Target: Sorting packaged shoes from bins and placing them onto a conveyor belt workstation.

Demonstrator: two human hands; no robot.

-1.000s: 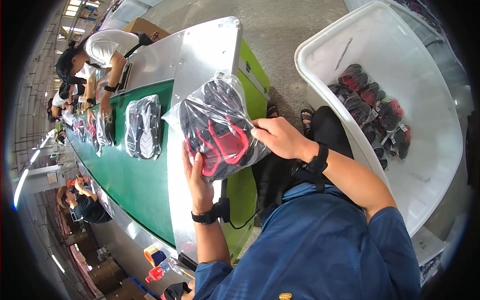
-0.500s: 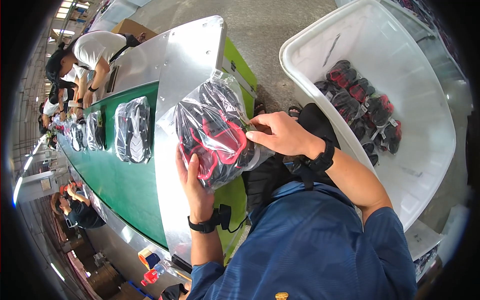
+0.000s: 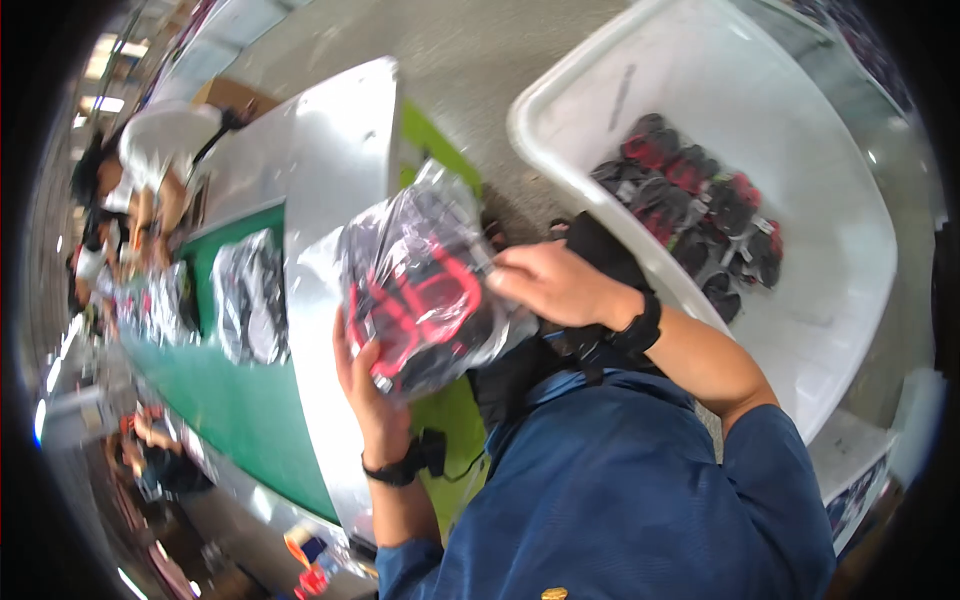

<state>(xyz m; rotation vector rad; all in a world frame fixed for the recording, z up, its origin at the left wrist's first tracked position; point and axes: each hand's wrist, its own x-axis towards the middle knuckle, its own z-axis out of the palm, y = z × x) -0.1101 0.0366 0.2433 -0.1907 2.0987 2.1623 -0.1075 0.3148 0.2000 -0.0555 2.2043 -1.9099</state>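
Observation:
A clear plastic bag [image 3: 425, 285] with black and red shoes inside is held up in front of me, over the metal end of a conveyor table. My left hand [image 3: 372, 388] grips its lower left corner, with the thumb on the front and the fingers partly hidden by the bag. At the right edge of the bag, my right hand [image 3: 562, 284] pinches the plastic between thumb and fingers. The plastic is wrinkled and shiny, so details of the shoes are hard to make out.
Bagged dark shoes [image 3: 250, 300] lie on the green belt [image 3: 240, 405], with several more bags farther along. To my right stands a large white bin [image 3: 840, 210] holding loose black and red shoes [image 3: 735, 205]. Other people [image 3: 165, 145] work along the belt at the far left.
The whole view has shifted and blurred slightly, with the bin and table edge now farther left in it. Both hands keep hold of the bag, which stays in front of me.

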